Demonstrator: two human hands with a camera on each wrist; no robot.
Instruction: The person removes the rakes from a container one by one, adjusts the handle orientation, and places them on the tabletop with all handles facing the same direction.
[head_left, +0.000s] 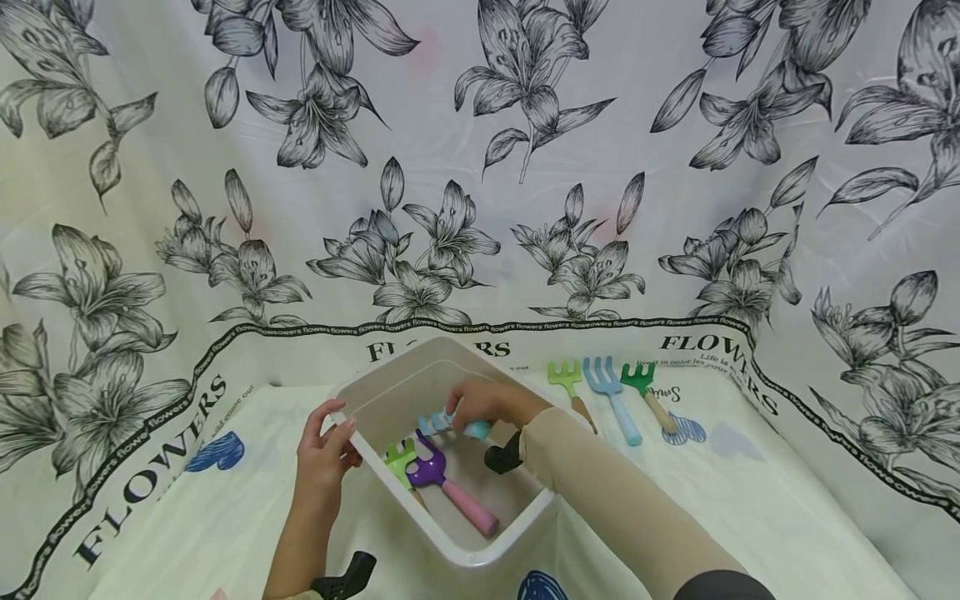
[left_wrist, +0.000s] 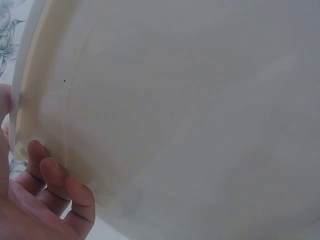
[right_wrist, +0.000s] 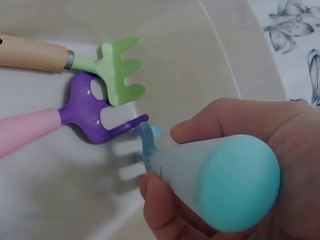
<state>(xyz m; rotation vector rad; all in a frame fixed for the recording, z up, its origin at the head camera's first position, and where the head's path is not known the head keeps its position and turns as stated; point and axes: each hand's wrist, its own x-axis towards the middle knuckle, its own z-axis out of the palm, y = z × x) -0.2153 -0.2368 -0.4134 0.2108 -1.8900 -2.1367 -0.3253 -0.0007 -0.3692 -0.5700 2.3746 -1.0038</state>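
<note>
A white plastic bin (head_left: 450, 546) is tilted in the head view. My left hand (head_left: 326, 446) grips its left rim, fingers curled on the outer wall in the left wrist view. Inside the bin, my right hand (head_left: 480, 404) holds a light blue toy garden rake (right_wrist: 235, 182) by its handle, tines toward the bin's wall. Close by in the bin lie a purple hand fork (right_wrist: 95, 120) with a pink handle and a light green hand rake (right_wrist: 117, 70) with a wooden handle. The two touch or overlap, and the purple fork's tip is near the blue tines.
Right of the bin, a light green fork (head_left: 567, 377), a light blue fork (head_left: 606, 385) and a dark green rake (head_left: 640, 380) lie in a row on the pale cloth (head_left: 750, 500). A flower-printed curtain (head_left: 420, 250) hangs behind.
</note>
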